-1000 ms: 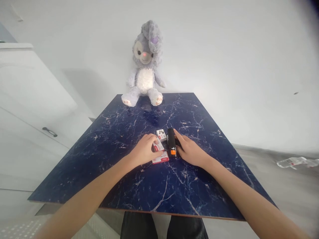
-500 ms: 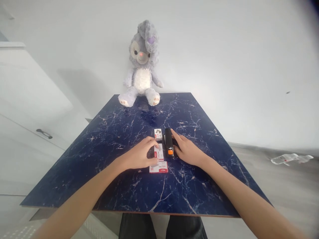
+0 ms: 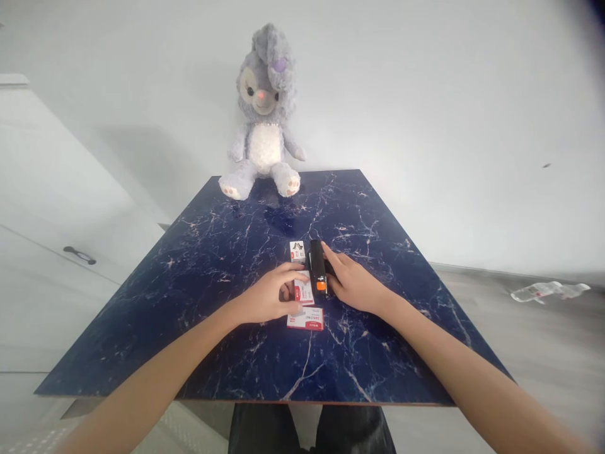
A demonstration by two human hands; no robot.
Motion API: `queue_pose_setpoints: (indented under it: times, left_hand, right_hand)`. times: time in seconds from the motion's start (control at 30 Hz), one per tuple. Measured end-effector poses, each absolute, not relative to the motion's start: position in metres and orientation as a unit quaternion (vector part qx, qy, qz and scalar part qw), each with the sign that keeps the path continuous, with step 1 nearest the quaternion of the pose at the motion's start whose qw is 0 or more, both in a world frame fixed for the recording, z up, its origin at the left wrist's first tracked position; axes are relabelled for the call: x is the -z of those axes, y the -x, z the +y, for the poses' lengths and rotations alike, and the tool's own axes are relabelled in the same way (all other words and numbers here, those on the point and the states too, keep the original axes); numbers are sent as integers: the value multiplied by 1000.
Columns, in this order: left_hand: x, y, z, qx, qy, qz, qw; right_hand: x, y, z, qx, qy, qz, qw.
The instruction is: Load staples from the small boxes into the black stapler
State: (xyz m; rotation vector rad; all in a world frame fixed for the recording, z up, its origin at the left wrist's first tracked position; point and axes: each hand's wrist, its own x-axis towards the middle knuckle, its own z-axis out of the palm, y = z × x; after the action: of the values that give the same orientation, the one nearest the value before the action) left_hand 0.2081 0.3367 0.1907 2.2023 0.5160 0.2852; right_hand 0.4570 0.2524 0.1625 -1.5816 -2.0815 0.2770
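My left hand (image 3: 270,294) is curled around the middle red-and-white staple box (image 3: 304,291), index finger over its upper end and thumb at its lower end. The thumb tip also touches the lower red-and-white box (image 3: 305,319), which lies crosswise. A small white box (image 3: 297,250) with a stapler picture sits just beyond my left fingers. To the right of the boxes is a black stapler (image 3: 317,265) with an orange patch on its near end. My right hand (image 3: 348,281) grips it from the right, with some fingers hidden behind it.
A grey plush toy (image 3: 265,120) sits at the far edge of the dark blue marbled table (image 3: 227,239), against the wall. White drawers (image 3: 51,296) with a dark handle stand at left. A clear plastic item (image 3: 539,291) lies on the floor at right.
My left hand has slid the middle and lower boxes slightly right, closer to the stapler. The small white box and the stapler stay about where they were; the view has shifted a little.
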Motion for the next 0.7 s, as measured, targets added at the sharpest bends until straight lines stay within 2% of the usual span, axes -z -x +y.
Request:
queue_pose_setpoints:
  times: [0.2, 0.53, 0.7]
  left_hand:
    - [-184, -217, 342, -175, -877, 233, 382]
    - [-185, -215, 346, -172, -923, 212, 270]
    - [-177, -220, 343, -185, -910, 246, 278]
  right_hand:
    - [-163, -455, 252, -95, 586, -766, 247]
    - [-163, -455, 252, -98, 584, -766, 249]
    - [-163, -455, 253, -91, 582, -768, 251]
